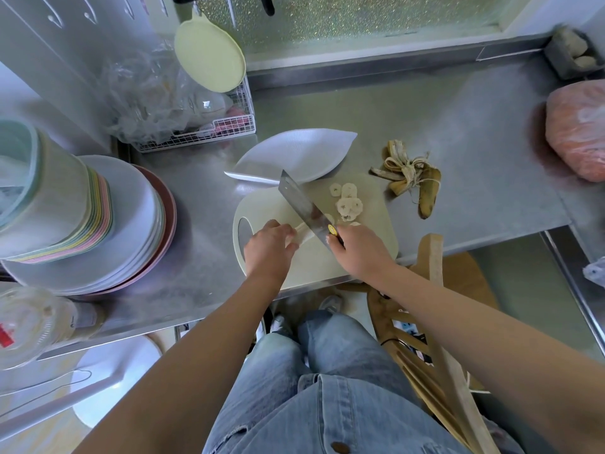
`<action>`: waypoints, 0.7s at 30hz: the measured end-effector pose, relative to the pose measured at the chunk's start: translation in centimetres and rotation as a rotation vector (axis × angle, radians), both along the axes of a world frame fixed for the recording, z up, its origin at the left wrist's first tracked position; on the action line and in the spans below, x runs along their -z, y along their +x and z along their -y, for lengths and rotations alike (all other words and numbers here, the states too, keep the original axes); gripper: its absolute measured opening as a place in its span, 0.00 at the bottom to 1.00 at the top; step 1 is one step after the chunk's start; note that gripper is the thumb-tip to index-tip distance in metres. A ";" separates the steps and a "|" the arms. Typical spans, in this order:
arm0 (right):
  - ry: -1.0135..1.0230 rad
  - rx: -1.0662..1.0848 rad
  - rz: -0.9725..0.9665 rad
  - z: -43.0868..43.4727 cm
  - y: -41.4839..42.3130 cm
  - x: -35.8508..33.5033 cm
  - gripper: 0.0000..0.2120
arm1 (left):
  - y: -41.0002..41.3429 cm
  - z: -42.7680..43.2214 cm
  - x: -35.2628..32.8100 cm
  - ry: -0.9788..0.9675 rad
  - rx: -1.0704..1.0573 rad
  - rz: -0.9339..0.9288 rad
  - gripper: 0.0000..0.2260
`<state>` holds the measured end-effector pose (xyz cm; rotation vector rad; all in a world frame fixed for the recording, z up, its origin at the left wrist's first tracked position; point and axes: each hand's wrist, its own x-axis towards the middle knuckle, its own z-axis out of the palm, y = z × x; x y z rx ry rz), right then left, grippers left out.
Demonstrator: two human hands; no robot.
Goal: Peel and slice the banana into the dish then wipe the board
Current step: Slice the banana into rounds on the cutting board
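Observation:
A pale cutting board (366, 198) lies on the steel counter. My left hand (266, 247) presses the peeled banana (302, 232) down on it. A cleaver (302, 201) is gripped by my right hand (360, 249), its blade resting across the banana. Several banana slices (347, 200) lie on the board to the right of the blade. Just behind the board sits a white leaf-shaped dish (294, 152), with nothing visible in it. The brown-spotted banana peel (412, 178) lies on the counter right of the board.
Stacked plates and bowls (98, 224) fill the counter's left side. A wire rack (196, 126) with bags stands behind them. A pink bag (579, 126) sits at the far right. A wooden chair (432, 322) leans by the counter's front edge.

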<state>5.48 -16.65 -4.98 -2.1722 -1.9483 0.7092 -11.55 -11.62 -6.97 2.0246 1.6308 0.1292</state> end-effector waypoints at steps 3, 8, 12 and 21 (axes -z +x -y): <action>-0.027 0.005 0.021 0.0 -0.3 0.3 0.13 | 0.0 -0.1 0.1 0.000 0.007 -0.004 0.09; -0.065 0.023 0.035 0.0 -0.9 1.1 0.11 | 0.0 -0.1 0.2 0.002 0.000 -0.010 0.09; -0.072 0.027 0.041 0.4 -1.2 1.7 0.13 | 0.0 0.0 0.2 -0.002 -0.011 0.001 0.09; 0.056 0.054 -0.028 -0.2 -0.2 -0.2 0.21 | -1.3 1.1 0.2 0.029 -0.043 0.015 0.18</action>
